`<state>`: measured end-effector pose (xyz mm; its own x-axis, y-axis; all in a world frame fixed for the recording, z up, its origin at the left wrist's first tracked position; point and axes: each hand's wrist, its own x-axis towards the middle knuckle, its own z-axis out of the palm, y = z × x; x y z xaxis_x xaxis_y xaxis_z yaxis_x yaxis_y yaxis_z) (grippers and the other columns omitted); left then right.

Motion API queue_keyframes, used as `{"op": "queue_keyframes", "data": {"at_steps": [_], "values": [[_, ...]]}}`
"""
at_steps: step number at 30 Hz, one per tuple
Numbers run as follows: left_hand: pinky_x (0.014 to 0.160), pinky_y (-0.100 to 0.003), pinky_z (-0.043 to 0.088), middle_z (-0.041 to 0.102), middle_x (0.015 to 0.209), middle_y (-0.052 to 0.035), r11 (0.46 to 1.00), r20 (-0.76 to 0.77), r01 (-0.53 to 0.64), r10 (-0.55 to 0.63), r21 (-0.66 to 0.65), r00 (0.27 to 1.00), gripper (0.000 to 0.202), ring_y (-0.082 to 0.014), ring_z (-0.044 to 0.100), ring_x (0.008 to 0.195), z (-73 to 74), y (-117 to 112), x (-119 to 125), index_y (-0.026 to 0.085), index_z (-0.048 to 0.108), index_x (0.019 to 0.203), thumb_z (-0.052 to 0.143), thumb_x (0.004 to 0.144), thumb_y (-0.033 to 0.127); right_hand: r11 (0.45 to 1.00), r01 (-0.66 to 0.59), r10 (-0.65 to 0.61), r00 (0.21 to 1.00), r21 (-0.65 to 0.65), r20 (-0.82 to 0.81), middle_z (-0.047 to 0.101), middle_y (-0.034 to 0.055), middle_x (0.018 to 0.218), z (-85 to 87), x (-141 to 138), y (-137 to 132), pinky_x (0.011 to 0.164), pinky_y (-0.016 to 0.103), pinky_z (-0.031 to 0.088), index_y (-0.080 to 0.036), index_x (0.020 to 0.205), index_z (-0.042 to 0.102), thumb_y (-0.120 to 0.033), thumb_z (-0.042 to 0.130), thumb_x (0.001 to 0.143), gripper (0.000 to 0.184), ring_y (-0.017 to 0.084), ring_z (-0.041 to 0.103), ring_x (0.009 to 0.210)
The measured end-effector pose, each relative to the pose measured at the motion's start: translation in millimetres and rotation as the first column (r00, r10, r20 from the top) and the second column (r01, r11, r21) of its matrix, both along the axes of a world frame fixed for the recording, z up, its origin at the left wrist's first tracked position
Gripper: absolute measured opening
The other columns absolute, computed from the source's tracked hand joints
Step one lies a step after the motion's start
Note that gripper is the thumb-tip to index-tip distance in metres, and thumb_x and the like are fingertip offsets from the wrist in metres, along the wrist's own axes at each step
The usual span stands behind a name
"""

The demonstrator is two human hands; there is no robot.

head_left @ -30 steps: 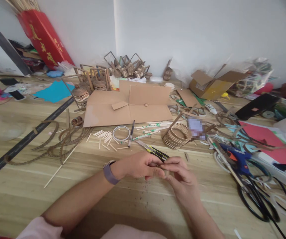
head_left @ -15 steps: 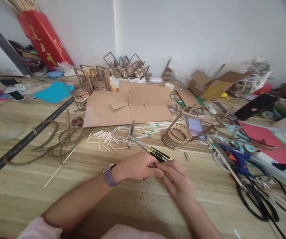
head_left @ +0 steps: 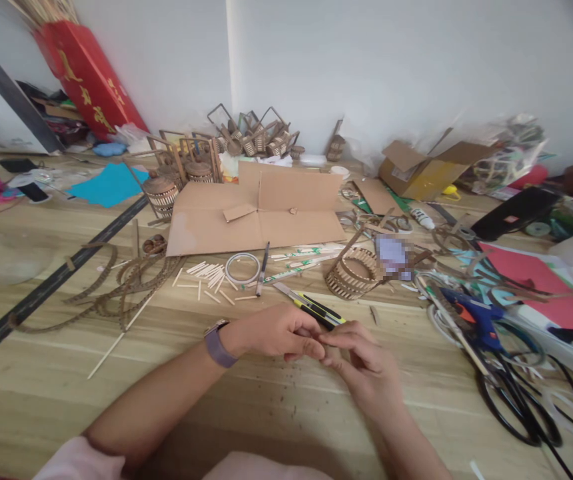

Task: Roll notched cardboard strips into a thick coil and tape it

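Note:
My left hand (head_left: pixel 286 333), with a watch on its wrist, is closed, thumb against curled fingers. Fingertip to fingertip with it, my right hand (head_left: pixel 361 363) pinches at the same spot. Whatever lies between them is small and mostly covered by the fingers; I cannot make out what it is. Just beyond the hands lie yellow-and-black utility knives (head_left: pixel 319 310). A small round slatted basket (head_left: pixel 351 272) with an upright handle stands behind my right hand. Dark crumbs (head_left: pixel 291 399) are scattered on the wooden table (head_left: pixel 246 420) below the hands.
Short wooden sticks (head_left: pixel 206 275), a tape roll (head_left: pixel 243 268) and a pen (head_left: pixel 263 267) lie beyond my left hand. Flattened cardboard (head_left: pixel 216 220) is behind them. Coiled brown strips (head_left: pixel 126 287) lie left; a blue glue gun (head_left: pixel 476 317) and black cables (head_left: pixel 516 407) lie right.
My right hand has shifted slightly right and its fingers have bent more. My left hand has turned a little, thumb now further forward. Nothing else on the table has moved.

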<state>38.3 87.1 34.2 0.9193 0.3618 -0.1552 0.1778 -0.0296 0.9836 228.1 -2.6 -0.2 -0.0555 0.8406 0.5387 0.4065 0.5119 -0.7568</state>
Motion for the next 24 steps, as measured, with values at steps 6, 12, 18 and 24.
{"op": "queue_keyframes", "data": {"at_steps": [6, 12, 18, 24], "values": [[0.043, -0.019, 0.031, 0.049, 0.054, 0.0064, 0.997, 0.049, 0.017, -0.014, -0.073, 0.999, 0.056, -0.0078, 0.041, 0.044, -6.5, -1.1, 3.7, 0.014, 0.066, 0.087, 0.064, 0.078, 0.07, 1.0, 0.016, -0.016, 0.999, -0.013, -0.033, 0.072, 0.0035, 0.074, -0.8, -0.2, 0.1, 0.058, 0.031, 0.054, -0.031, 0.09, 0.078, -0.033, 0.078, 0.08, 0.01, 0.019, 0.067, 0.067], [0.042, -0.019, 0.031, 0.045, 0.053, 0.0072, 0.998, 0.05, 0.012, -0.009, -0.055, 0.999, 0.054, -0.0077, 0.039, 0.043, -5.6, -2.4, 4.7, 0.014, 0.066, 0.088, 0.063, 0.08, 0.068, 1.0, -0.016, 0.017, 1.0, 0.023, -0.026, 0.071, 0.0039, 0.079, -1.0, -0.3, 2.5, 0.064, 0.032, 0.055, -0.032, 0.095, 0.077, -0.03, 0.077, 0.082, 0.014, 0.02, 0.066, 0.074], [0.043, -0.02, 0.029, 0.047, 0.051, 0.0068, 0.985, -0.033, -0.126, 0.13, 0.119, 0.991, 0.041, -0.0095, 0.043, 0.043, -4.2, -4.7, 3.8, 0.014, 0.068, 0.091, 0.059, 0.089, 0.053, 0.991, 0.09, -0.106, 0.98, 0.1, 0.168, 0.067, 0.0061, 0.09, -5.4, 2.1, 3.4, 0.068, 0.033, 0.057, -0.032, 0.105, 0.075, -0.022, 0.069, 0.087, 0.022, 0.021, 0.066, 0.083], [0.05, -0.024, 0.024, 0.05, 0.052, 0.0043, 0.884, -0.121, -0.261, 0.33, 0.388, 0.936, 0.017, -0.0127, 0.044, 0.051, -5.4, -10.7, 11.5, 0.013, 0.07, 0.082, 0.066, 0.085, 0.029, 0.986, 0.065, -0.112, 0.94, 0.153, 0.322, 0.071, 0.0084, 0.096, -12.3, -0.5, 0.7, 0.076, 0.033, 0.057, -0.027, 0.118, 0.07, -0.013, 0.06, 0.091, 0.032, 0.021, 0.069, 0.086]]}}
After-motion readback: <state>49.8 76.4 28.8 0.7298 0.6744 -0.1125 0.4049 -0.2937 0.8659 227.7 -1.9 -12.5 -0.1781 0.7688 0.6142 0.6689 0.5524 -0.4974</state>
